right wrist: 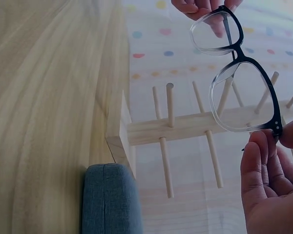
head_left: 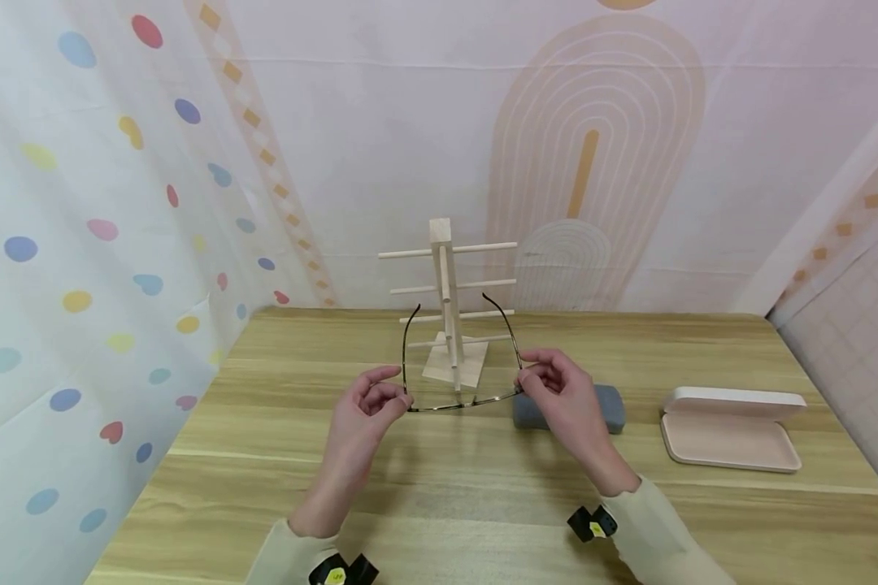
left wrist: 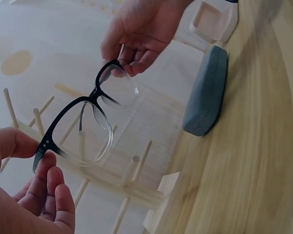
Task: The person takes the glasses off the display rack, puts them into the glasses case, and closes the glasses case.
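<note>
Both hands hold up a pair of eyeglasses (head_left: pixel 426 408) with a frame that is black on top and clear below. My left hand (head_left: pixel 367 413) pinches the left hinge corner between thumb and fingers. At the opposite corner, my right hand (head_left: pixel 565 396) pinches the frame the same way. The temples are unfolded and point away from me, toward a wooden display stand (head_left: pixel 441 231). That stand has an upright post with several pairs of thin pegs and a square base. In the right wrist view, the lenses (right wrist: pixel 246 97) overlap the pegs.
A grey-blue glasses case (head_left: pixel 610 409), closed, lies on the wooden table (head_left: pixel 439 504) behind my right hand. Farther right rests an opened case (head_left: pixel 732 443), white outside and pink inside. A patterned curtain (head_left: pixel 380 146) hangs along the table's back and left.
</note>
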The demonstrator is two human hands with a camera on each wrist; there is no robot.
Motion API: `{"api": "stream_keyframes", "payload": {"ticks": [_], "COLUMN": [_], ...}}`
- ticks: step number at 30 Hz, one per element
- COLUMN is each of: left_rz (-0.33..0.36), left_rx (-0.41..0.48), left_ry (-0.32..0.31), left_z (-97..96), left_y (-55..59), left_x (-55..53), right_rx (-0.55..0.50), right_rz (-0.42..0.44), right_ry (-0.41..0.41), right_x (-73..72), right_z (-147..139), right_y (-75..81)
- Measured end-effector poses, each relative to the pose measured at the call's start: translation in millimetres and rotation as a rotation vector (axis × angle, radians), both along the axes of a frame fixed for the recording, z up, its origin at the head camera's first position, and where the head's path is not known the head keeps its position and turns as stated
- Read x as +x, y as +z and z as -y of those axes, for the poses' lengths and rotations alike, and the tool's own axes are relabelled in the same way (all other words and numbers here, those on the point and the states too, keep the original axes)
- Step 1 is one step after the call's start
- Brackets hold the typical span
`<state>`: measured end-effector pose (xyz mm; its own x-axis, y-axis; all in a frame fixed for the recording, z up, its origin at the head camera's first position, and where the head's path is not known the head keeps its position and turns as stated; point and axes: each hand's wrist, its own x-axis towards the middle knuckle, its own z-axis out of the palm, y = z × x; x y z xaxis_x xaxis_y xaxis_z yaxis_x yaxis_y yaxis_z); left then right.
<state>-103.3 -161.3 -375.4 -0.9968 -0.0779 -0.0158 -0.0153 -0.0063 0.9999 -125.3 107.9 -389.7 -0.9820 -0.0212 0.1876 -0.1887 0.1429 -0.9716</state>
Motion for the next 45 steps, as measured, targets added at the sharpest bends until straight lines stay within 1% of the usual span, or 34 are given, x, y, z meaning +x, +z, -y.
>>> {"api": "stream_keyframes", "payload": {"ticks": [6, 14, 19, 23, 29, 35, 40, 45], "left_rz": [-0.018, -0.063, -0.089, -0.103, -0.133, -0.165, -0.213, -0.272], "left_rx": [-0.047, -0.087, -0.148, -0.181, -0.198, -0.227, -0.230, -0.227], "left_ry": [0.002, -0.012, -0.011, -0.010, -0.016, -0.011, -0.008, -0.013], "left_z": [-1.8, -4.9, -6.5, -7.8, -9.8, -12.4, -15.0, -16.9], "left_y": [-4.7, -8.8, -11.6, -14.7, -17.2, -17.8, -17.3, -17.7], "left_x": [6.5, 16.7, 20.8, 22.7, 26.6, 30.5, 32.6, 34.3], "right_rx": [0.029, 0.059, 0.068, 0.075, 0.086, 0.103, 0.103, 0.102], "right_rz": [0.002, -0.031, -0.039, -0.025, -0.011, -0.030, -0.047, -0.031], "right_ry": [0.008, 0.013, 0.011, 0.012, 0.016, 0.011, 0.008, 0.004], "right_x": [5.4, 14.1, 19.4, 23.5, 28.3, 33.1, 37.1, 40.9], "right_z": [-4.7, -11.2, -14.3, -16.5, -20.7, -24.0, -26.1, -28.4], "right_y": [-1.5, -3.1, -3.3, -2.8, -2.8, -3.3, -1.5, 0.0]}}
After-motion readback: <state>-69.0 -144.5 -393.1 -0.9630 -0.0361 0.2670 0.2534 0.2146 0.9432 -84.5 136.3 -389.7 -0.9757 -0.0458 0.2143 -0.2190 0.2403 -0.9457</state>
